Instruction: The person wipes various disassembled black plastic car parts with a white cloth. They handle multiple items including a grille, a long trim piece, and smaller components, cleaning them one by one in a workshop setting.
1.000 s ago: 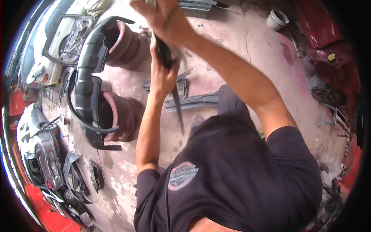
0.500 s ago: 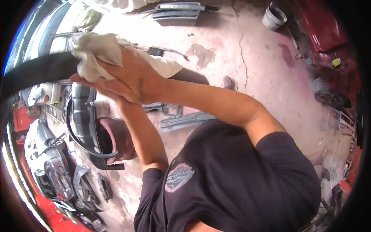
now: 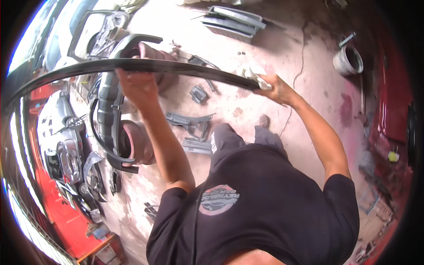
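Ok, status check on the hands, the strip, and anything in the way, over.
Left hand gripping long black strip. Right hand holding white cloth at strip's right end. Nothing seen blocking; dark bumper beyond, leftward.

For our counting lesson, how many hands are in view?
2: the left hand on the dark strip, the right hand near the strip's right end with the cloth.

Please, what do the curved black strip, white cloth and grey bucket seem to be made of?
The curved black strip looks like smooth plastic or rubber with low sheen: faint highlights run along its bend. The white cloth seems soft, matt fabric, since it bunches in loose folds. The grey bucket is probably dull plastic: its pale wall shows no metallic shine, but metal is possible.
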A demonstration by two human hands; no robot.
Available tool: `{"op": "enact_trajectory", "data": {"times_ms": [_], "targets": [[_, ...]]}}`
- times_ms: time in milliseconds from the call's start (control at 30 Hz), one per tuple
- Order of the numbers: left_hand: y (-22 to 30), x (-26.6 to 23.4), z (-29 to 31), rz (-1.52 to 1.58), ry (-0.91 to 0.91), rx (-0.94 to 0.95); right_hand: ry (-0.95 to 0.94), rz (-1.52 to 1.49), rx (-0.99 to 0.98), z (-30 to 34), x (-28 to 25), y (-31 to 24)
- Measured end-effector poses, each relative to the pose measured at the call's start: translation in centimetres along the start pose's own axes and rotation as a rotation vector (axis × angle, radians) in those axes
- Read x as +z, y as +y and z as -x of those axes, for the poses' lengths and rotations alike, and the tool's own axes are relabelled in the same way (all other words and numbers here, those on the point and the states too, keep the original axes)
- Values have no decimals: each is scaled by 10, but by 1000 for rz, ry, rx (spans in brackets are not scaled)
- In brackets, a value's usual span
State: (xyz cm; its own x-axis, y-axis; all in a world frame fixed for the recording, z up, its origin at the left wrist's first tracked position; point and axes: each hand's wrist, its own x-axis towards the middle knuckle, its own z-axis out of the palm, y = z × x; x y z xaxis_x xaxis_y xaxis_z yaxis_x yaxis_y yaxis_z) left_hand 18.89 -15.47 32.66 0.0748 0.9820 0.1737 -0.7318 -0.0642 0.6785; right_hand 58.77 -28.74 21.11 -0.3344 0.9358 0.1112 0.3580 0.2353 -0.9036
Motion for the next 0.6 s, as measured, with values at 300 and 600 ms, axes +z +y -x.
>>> {"op": "enact_trajectory", "data": {"times_ms": [300,600], "targets": [[-111,-7,-6,93,135,89,328,-306,158,-42,-54,16],[-157,18,-66,154,187,-100,361,790,-450,-172,50,-29]]}}
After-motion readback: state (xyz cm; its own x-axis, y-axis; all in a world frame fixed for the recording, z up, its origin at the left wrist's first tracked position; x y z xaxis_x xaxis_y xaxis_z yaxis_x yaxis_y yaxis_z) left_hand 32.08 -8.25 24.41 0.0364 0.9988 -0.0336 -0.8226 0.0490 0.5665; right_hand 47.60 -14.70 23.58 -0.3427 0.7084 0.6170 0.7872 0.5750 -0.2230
